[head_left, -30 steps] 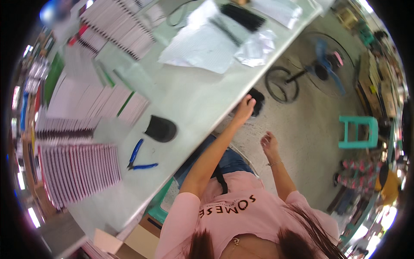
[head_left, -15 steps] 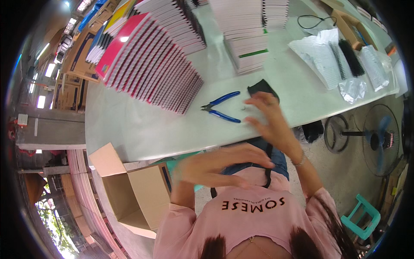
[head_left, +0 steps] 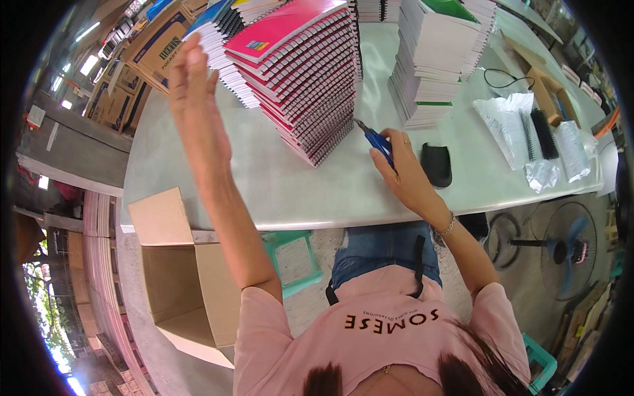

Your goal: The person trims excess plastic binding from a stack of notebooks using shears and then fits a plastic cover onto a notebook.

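Observation:
My right hand (head_left: 405, 168) is closed round blue-handled cutting pliers (head_left: 380, 142), whose jaws point toward a tall stack of red spiral notebooks (head_left: 304, 86). Raised at the left, my left hand (head_left: 197, 109) is empty, its fingers stretched out beside that stack. Just right of my right hand lies a black pouch-like piece (head_left: 436, 165) on the table. Behind the red stack, part of a pile of blue spiral notebooks (head_left: 228, 76) shows.
Another stack of notebooks (head_left: 429, 66) with green covers stands farther back. Plastic bags (head_left: 508, 129) with black spiral coils (head_left: 545, 135) lie at the right. An open cardboard box (head_left: 178, 284) sits below the table's left edge, and a fan (head_left: 561, 251) stands at the right.
My right hand has taken hold of the pliers that lay on the table. My left hand has moved from near my body up and left, beside the red stack. The view has shifted.

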